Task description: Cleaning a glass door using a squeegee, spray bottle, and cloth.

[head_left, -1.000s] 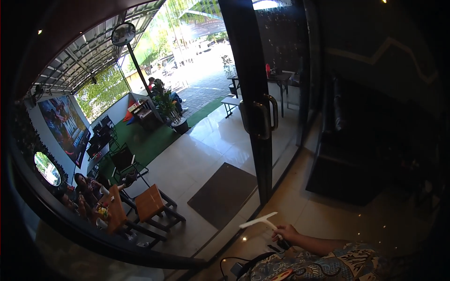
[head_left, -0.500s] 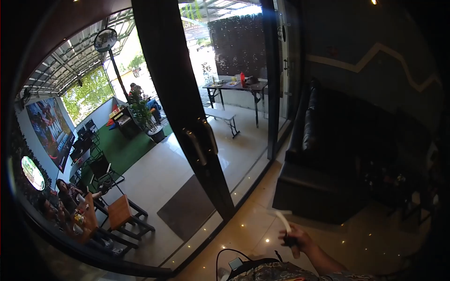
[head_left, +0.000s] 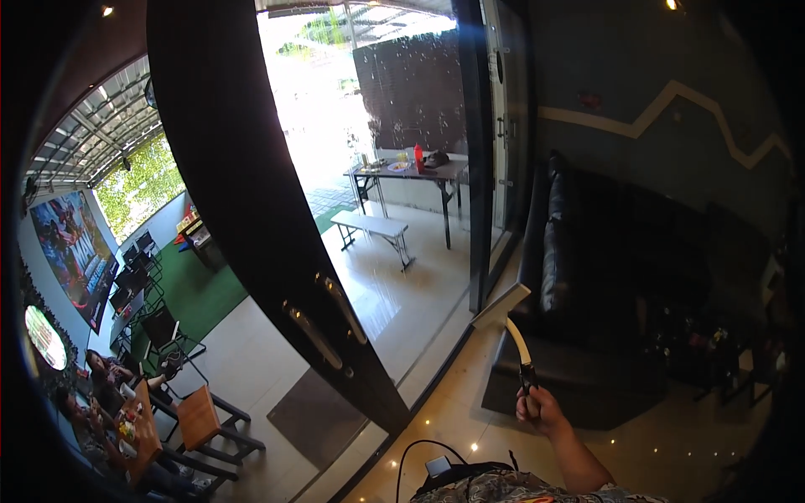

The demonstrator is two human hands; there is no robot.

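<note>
My right hand [head_left: 541, 409] is closed round the dark grip of a window squeegee [head_left: 518, 342]. The tool has a pale curved neck and a flat, light-coloured head, which points up and forward. Its head overlaps the bottom corner of the glass panel [head_left: 411, 101] in the picture; whether it touches anything, I cannot tell. Drops and streaks show on that glass. To the left of the hand stands a thick dark door frame [head_left: 251, 168] with metal pull handles [head_left: 314, 339]. My left hand is out of view.
A black sofa [head_left: 579, 360] stands close on my right. Beyond the glass are a white bench [head_left: 371, 223] and a table [head_left: 419, 172] with a red bottle. At left, people sit by a wooden table [head_left: 148, 419] and stool [head_left: 201, 415]; a dark mat [head_left: 314, 419] lies outside.
My right hand has lifted the squeegee forward, and its head now sits higher, near the glass panel's lower corner. My view has turned right, so the door frame appears farther left.
</note>
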